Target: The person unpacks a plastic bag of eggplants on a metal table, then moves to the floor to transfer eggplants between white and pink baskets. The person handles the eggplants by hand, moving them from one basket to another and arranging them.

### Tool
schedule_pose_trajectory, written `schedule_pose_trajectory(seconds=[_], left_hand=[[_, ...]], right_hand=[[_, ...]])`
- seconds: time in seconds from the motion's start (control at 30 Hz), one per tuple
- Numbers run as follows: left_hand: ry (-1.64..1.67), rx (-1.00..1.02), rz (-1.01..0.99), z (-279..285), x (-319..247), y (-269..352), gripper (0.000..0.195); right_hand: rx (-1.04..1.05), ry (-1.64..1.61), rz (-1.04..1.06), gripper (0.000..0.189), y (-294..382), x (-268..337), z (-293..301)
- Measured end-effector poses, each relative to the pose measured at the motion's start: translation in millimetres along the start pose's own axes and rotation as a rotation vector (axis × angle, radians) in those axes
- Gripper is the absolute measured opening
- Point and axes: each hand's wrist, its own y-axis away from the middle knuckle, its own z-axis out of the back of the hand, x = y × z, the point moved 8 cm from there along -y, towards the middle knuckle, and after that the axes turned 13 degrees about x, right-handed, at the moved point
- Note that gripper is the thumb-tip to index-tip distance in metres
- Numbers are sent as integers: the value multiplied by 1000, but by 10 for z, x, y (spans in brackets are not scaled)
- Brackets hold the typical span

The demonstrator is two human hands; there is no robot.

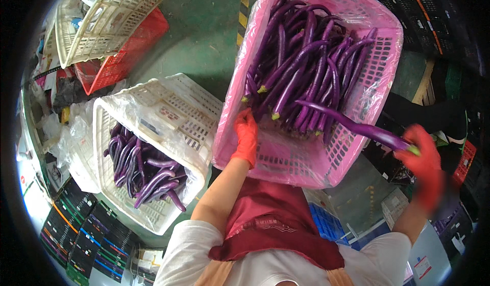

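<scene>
Long purple eggplants fill much of a pink plastic basket in front of me, which has a clear plastic film lining. My right hand, in a red glove, grips a single long eggplant near its green stem end, at the basket's right side. The thin tip of that eggplant points left over the pile. Inside the basket's left side is my red-gloved left hand, its fingers drawn together beside the stem ends. Whether it pinches anything is hard to see.
To the left stands a white plastic basket, film-lined, holding more eggplants. Beyond it a cream basket rests on a red crate. Black crates are stacked at lower left. A yellow-black tape line crosses the green floor.
</scene>
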Motion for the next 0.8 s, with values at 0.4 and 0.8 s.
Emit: schedule_pose_trajectory(seconds=[0.4,0.8], left_hand=[[141,428,248,-421,98,-282,48],[-760,291,-318,-493,-1917,520,33]], right_hand=[[-171,-1512,-254,38,-387,-355,-2460],[-612,-622,-48,42,-1001,-405,-2453]])
